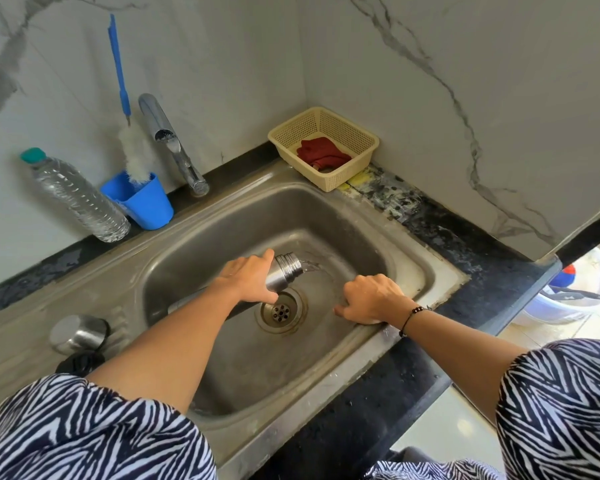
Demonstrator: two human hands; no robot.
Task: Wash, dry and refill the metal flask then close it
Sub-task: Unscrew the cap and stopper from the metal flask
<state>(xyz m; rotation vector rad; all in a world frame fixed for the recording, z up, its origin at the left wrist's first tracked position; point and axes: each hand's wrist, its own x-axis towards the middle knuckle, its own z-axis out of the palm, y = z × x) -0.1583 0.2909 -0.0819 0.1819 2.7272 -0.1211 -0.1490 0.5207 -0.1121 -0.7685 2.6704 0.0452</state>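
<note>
Left hand (248, 277) wrapped around tilted steel flask (284, 270), ribbed threaded neck jutting beyond fingers, water spilling out, right hand (371, 299) loosely curled on sink (440, 271) rim

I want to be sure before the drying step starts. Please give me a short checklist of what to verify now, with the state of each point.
1. Flask is tipped with its mouth over the sink: ok, water is running out of it.
2. Left hand grips the flask body firmly: ok.
3. Flask fully emptied: not ok, water is pouring now.
4. Red cloth within reach for drying: ok, it lies in the beige basket.
5. Flask cap ready: ok, on the drainboard at left.
6. Right hand free: ok, it rests on the sink's edge.
7. Tap turned off: cannot tell.
</note>
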